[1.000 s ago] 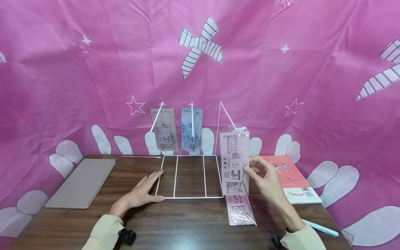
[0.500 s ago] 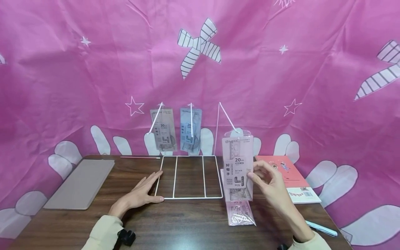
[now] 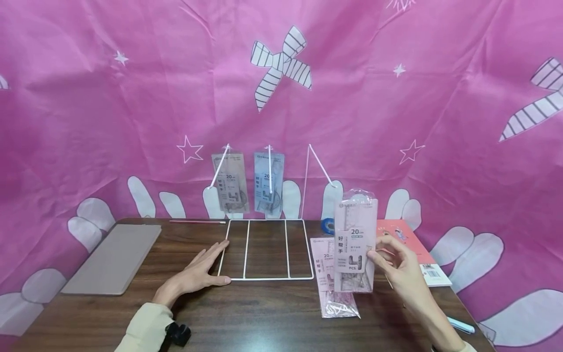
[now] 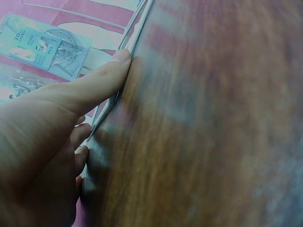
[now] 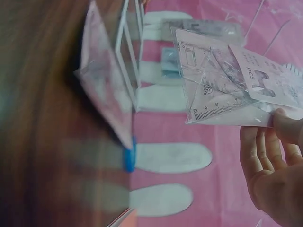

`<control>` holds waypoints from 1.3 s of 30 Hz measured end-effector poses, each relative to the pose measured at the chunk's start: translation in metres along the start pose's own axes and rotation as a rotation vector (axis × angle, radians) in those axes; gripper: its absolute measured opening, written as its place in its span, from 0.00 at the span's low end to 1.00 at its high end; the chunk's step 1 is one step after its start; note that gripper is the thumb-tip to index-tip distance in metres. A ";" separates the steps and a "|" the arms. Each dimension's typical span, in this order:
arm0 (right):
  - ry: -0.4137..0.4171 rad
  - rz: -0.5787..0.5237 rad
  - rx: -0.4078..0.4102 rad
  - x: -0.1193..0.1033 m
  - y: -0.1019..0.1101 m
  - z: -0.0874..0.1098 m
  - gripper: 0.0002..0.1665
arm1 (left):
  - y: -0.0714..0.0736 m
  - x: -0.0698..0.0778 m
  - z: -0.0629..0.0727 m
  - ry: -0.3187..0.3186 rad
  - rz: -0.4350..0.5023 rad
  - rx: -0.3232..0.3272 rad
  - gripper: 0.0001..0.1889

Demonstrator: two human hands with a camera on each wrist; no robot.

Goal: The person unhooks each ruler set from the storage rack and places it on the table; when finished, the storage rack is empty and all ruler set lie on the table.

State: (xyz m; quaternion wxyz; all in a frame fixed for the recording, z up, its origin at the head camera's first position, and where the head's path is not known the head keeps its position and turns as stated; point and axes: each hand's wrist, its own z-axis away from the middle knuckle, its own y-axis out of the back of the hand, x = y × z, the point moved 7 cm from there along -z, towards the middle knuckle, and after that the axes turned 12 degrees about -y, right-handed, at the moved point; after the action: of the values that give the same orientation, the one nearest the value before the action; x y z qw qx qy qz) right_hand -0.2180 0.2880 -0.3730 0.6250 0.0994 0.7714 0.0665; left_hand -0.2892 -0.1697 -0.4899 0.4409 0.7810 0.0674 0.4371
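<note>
My right hand (image 3: pixel 400 264) pinches the right edge of a pink ruler set in a clear bag (image 3: pixel 355 244), held upright above the table. A ruler and set squares show through the bag (image 5: pixel 203 94) in the right wrist view. Another pink ruler set (image 3: pixel 324 278) lies on the table, partly covered by the held one. My left hand (image 3: pixel 195 271) rests with spread fingers at the left side of a white wire rack (image 3: pixel 272 278), thumb at its front corner. From the rack's hooks hang a grey ruler set (image 3: pixel 236 198) and a blue one (image 3: pixel 277 205); the right hook (image 3: pixel 321 164) is bare.
A blue tape roll (image 3: pixel 327 225) sits behind the pink sets. To the right are a red and white book (image 3: pixel 435 276) and a light blue pen (image 3: pixel 461 325). A grey flat folder (image 3: pixel 112 259) lies at left, and a thin pink stick (image 3: pixel 198 222) along the back edge.
My right hand has drawn the pink ruler set off the right hook's tip, rightward and lower. The tape roll and more of the lying set now show. My left hand stays put.
</note>
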 end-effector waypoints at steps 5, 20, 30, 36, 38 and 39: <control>-0.120 0.083 0.017 0.028 0.013 0.003 0.11 | 0.000 0.000 -0.001 -0.002 -0.007 0.003 0.54; -0.432 0.160 -0.028 0.098 0.030 -0.003 0.22 | 0.000 0.001 -0.001 0.003 -0.003 0.004 0.54; -0.529 0.292 -0.018 0.118 0.042 -0.005 0.28 | -0.001 -0.001 -0.001 0.002 -0.007 0.004 0.54; -0.463 0.399 0.005 0.112 0.042 -0.005 0.19 | 0.000 -0.002 0.000 0.002 -0.008 0.004 0.54; -0.415 0.464 0.029 0.106 0.043 -0.005 0.16 | 0.000 -0.002 -0.001 0.003 -0.007 0.004 0.54; -0.391 0.495 0.044 0.102 0.043 -0.005 0.15 | 0.000 -0.002 -0.001 0.003 -0.007 0.003 0.54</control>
State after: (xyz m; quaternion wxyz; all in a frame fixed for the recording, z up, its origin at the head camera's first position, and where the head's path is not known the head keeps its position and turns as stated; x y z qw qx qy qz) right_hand -0.2400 0.3544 -0.4596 0.7240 0.3087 0.5901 0.1794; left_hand -0.2909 -0.1702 -0.4911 0.4411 0.7807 0.0714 0.4369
